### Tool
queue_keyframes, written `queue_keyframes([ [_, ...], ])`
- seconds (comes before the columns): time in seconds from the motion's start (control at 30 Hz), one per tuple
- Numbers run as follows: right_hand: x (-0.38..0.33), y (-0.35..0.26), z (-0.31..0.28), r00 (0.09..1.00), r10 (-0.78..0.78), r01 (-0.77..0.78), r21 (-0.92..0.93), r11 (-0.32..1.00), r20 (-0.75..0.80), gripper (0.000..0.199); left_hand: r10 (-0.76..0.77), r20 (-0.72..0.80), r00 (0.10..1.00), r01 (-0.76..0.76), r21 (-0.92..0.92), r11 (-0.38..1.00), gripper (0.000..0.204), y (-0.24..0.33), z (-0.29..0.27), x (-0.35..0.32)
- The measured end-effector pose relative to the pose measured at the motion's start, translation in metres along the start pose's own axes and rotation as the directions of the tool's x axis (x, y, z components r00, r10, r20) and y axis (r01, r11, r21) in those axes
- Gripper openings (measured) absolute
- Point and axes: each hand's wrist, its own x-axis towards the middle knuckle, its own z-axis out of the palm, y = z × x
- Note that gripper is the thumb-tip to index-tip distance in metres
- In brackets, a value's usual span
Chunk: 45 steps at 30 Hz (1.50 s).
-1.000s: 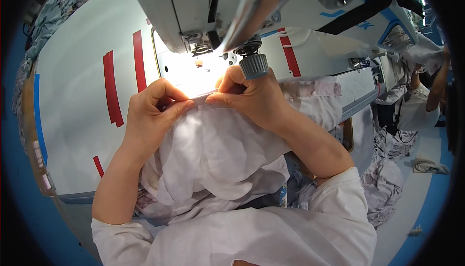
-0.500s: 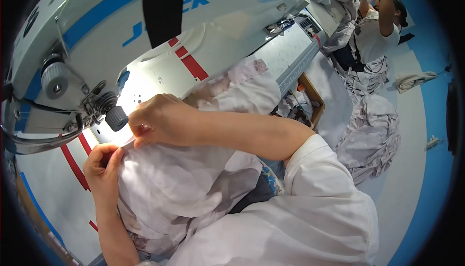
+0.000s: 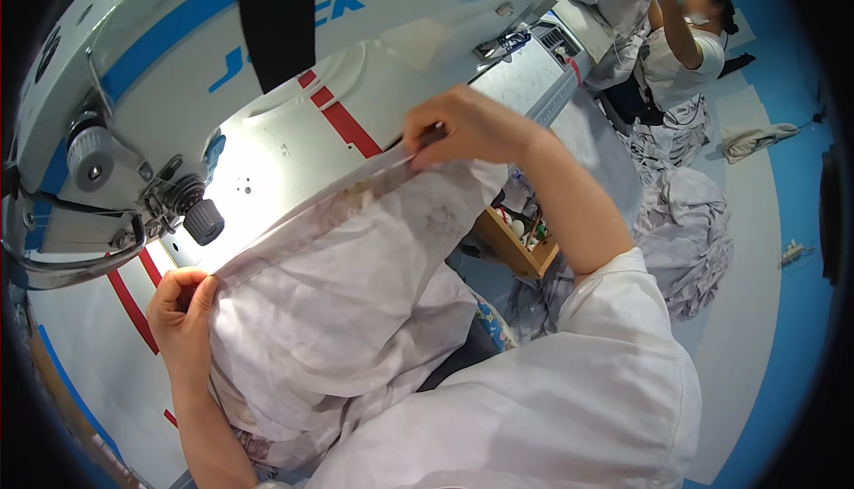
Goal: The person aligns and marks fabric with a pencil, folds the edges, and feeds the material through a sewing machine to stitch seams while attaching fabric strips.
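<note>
Head view: the pale printed fabric [image 3: 356, 311] is stretched along its folded edge between both hands — the left hand [image 3: 182, 311] has its fingers clamped on the near end, the right hand [image 3: 467, 129] pinches the far end. The edge lies across the white tabletop [image 3: 276, 155] just beside the sewing machine [image 3: 133, 88], the rest draping toward the lap

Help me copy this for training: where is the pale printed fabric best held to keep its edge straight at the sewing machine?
Probably at the folded edge of the pale printed fabric, pinched at both ends as here: left hand near the needle, right hand farther along, each coming from the loose side. The edge runs taut between them.
</note>
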Motion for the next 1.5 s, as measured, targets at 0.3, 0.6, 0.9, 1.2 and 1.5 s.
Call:
queue_keyframes([
  [0.3, -0.047, 0.032, -0.022, 0.979, 0.062, -0.07, -0.033, 0.997, -0.195, 0.014, 0.052, -0.026, 0.998, -0.052, -0.001, 0.999, 0.006, -0.003, 0.001, 0.001],
  [0.6, -0.047, 0.056, -0.008, 0.884, 0.285, -0.096, 0.453, 0.887, -0.371, 0.015, 0.06, 0.003, 0.998, -0.06, -0.034, 0.998, 0.007, -0.005, -0.001, 0.002],
  [0.9, -0.051, 0.068, -0.006, 0.852, 0.227, 0.054, 0.512, 0.857, -0.471, 0.011, 0.032, 0.004, 0.999, -0.032, -0.019, 0.999, 0.006, -0.002, 0.0, 0.001],
  [1.2, -0.05, 0.069, -0.002, 0.802, 0.232, 0.097, 0.502, 0.859, -0.551, 0.014, 0.051, -0.001, 0.999, -0.051, -0.011, 0.999, 0.006, -0.005, -0.001, 0.001],
  [1.5, -0.046, 0.068, 0.004, 0.753, 0.267, -0.059, 0.342, 0.938, -0.602, 0.019, -0.012, -0.063, 0.998, 0.016, 0.07, 0.997, 0.004, 0.004, 0.005, 0.002],
])
